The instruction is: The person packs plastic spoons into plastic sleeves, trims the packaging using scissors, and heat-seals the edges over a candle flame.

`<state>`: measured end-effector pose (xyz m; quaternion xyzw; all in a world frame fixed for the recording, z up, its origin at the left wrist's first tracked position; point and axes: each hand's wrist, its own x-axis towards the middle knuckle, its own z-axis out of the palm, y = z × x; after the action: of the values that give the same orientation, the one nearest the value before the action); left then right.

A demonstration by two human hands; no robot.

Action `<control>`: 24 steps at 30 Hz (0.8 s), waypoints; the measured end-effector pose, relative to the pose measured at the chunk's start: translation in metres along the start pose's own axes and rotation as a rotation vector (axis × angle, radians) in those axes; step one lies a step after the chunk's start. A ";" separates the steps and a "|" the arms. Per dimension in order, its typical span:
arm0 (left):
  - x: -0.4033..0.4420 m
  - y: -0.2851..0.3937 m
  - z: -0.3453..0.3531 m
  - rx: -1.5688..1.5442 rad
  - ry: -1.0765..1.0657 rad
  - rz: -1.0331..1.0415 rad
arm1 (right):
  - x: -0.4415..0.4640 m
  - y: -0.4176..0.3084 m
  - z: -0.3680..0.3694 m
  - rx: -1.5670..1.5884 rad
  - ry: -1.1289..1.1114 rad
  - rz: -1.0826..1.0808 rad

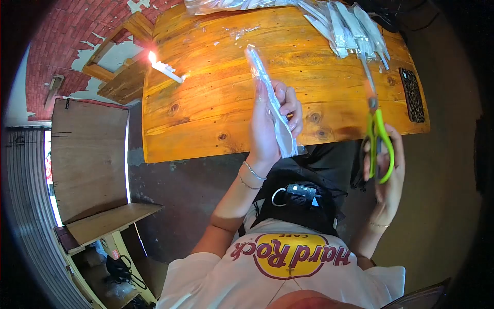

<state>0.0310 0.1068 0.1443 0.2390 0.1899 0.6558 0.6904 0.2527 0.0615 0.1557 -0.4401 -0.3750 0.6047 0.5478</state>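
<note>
My left hand [272,113] is closed around a long, narrow plastic-wrapped packet [272,103] with white contents, held tilted over the table's near edge. On the right, my right hand [388,159] grips the green handles of a pair of scissors [380,139]. The scissors' blades point away from me, toward a pile of similar wrapped packets [347,28] at the back right. A lit white candle [169,71] leans on the left part of the wooden table [206,113].
A phone in a leopard-pattern case [412,95] lies at the table's right edge. More clear plastic packaging [226,6] is along the far edge. At the left are a wooden frame [110,49] and a low shelf [113,221]. A small black device [301,194] rests on my lap.
</note>
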 end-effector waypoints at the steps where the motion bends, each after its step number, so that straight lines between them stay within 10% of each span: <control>1: 0.001 0.000 0.000 -0.014 -0.004 0.006 | -0.009 0.003 0.005 0.136 -0.076 0.049; 9: 0.006 0.000 0.004 0.002 -0.027 0.065 | -0.045 0.025 0.025 0.513 -0.492 0.480; 24: 0.000 -0.008 0.021 -0.027 -0.033 -0.031 | -0.040 0.030 0.040 0.512 -0.459 0.397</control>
<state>0.0496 0.1047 0.1564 0.2377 0.1734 0.6433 0.7068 0.2058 0.0191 0.1461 -0.2068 -0.2324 0.8555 0.4140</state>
